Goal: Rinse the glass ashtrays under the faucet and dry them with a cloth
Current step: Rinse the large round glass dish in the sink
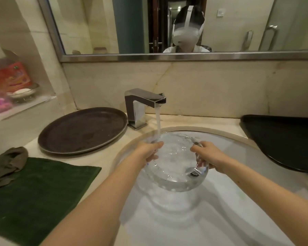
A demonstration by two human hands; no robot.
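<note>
A large round clear glass ashtray [174,166] is held over the white sink [238,201], tilted toward me. Water streams from the chrome faucet [142,102] onto its far left rim. My left hand [149,150] grips the ashtray's left rim, thumb on top. My right hand [208,155] grips the right rim, fingers curled around its edge. A crumpled grey-brown cloth [6,164] lies at the left on a green towel [37,197] spread flat on the counter.
A round dark tray [82,130] sits on the counter left of the faucet. A black tray [283,139] lies at the right. A wall niche at far left holds a red packet [9,77] and a soap dish [23,92]. A mirror hangs above.
</note>
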